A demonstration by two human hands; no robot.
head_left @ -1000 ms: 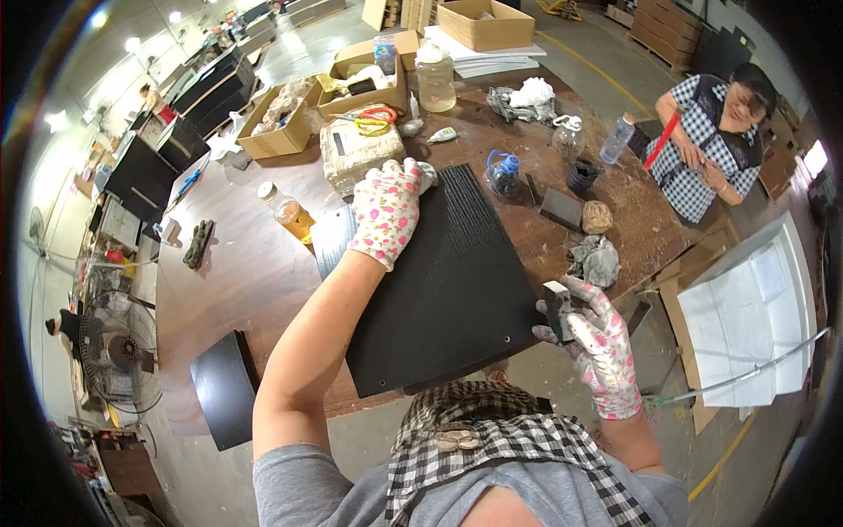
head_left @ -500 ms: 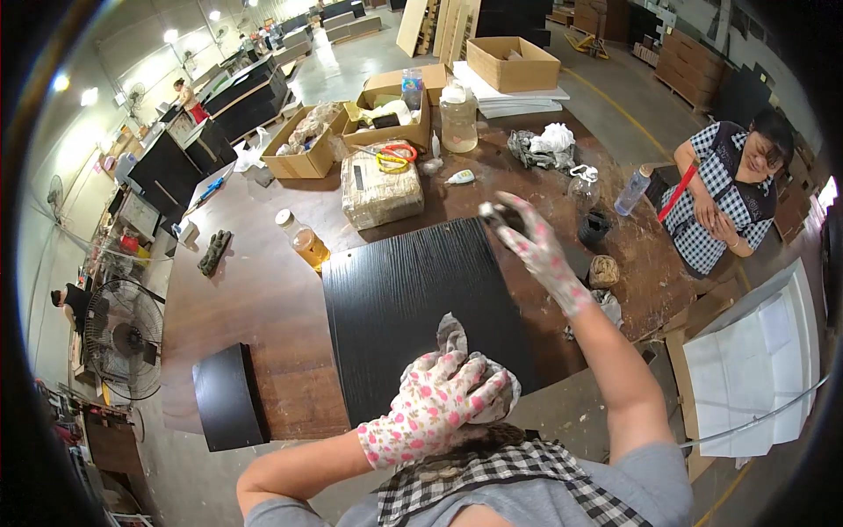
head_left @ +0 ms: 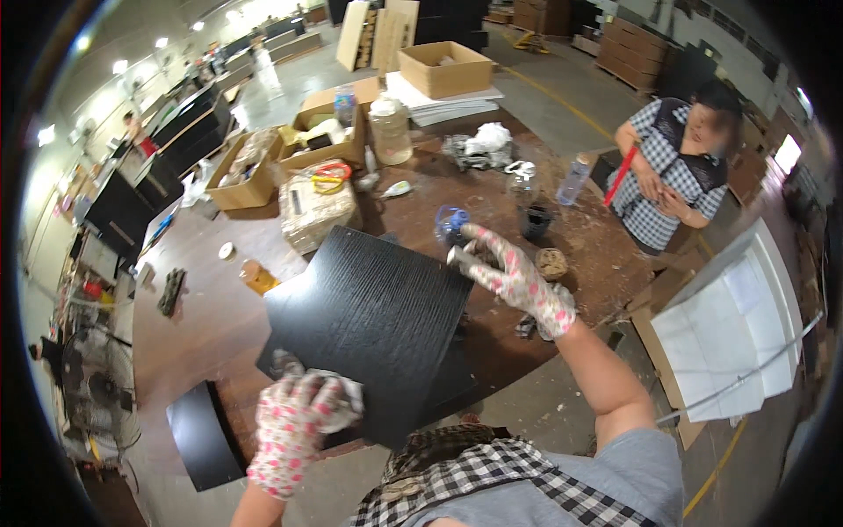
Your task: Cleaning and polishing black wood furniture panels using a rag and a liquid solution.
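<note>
I'd say the black board [head_left: 369, 307], askew over another board [head_left: 452, 382] on the desk [head_left: 202, 307], is being handled. Left hand [head_left: 301, 417] clutches a rag [head_left: 353, 400] at its edge; right hand [head_left: 516, 279], well apart, pinches a small block [head_left: 455, 256]. Steady support seems called for.

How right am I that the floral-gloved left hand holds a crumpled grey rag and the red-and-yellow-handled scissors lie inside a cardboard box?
One slip: the head view shows the red-and-yellow-handled scissors on top of the wrapped block, not inside a box. The floral-gloved left hand does hold a crumpled grey rag.
</note>
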